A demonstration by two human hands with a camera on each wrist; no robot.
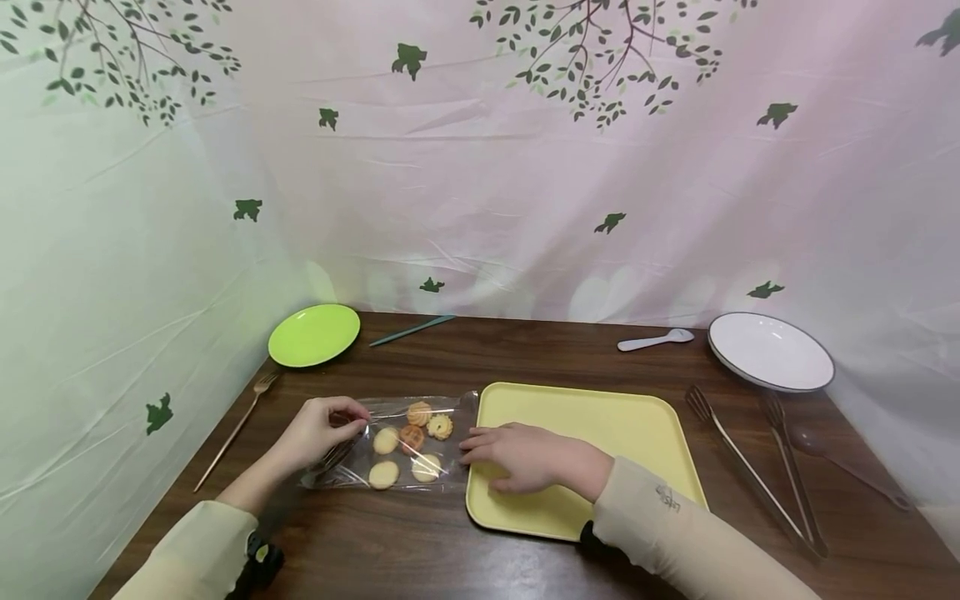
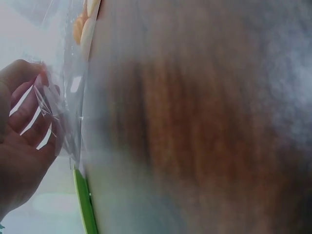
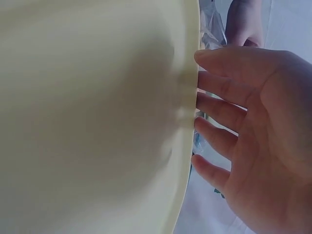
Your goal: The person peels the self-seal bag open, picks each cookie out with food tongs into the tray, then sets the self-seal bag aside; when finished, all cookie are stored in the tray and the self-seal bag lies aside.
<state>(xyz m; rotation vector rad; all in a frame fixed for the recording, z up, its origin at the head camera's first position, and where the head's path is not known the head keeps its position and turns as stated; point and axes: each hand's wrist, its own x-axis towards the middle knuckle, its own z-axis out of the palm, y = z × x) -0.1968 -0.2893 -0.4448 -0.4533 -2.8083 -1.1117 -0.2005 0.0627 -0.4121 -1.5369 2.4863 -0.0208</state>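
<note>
A clear plastic bag of cookies [image 1: 401, 467] lies on the dark wooden table, with several round pale and orange-brown cookies inside. My left hand [image 1: 318, 432] pinches the bag's left end between thumb and fingers. In the left wrist view, the clear film [image 2: 58, 105] is bunched at the fingertips of that hand. The yellow tray [image 1: 592, 417] lies flat just right of the bag. Over the tray's left rim reaches my right hand [image 1: 528, 457], fingers loosely extended toward the bag's right end. Whether those fingertips touch the bag, I cannot tell.
At the back left are a green plate [image 1: 315, 335] and a teal stick [image 1: 412, 330]; a copper fork [image 1: 236, 432] lies left. A pale spoon [image 1: 656, 340] and white plate [image 1: 771, 352] are back right. Tongs [image 1: 757, 475] and a dark ladle-like utensil [image 1: 847, 467] lie right.
</note>
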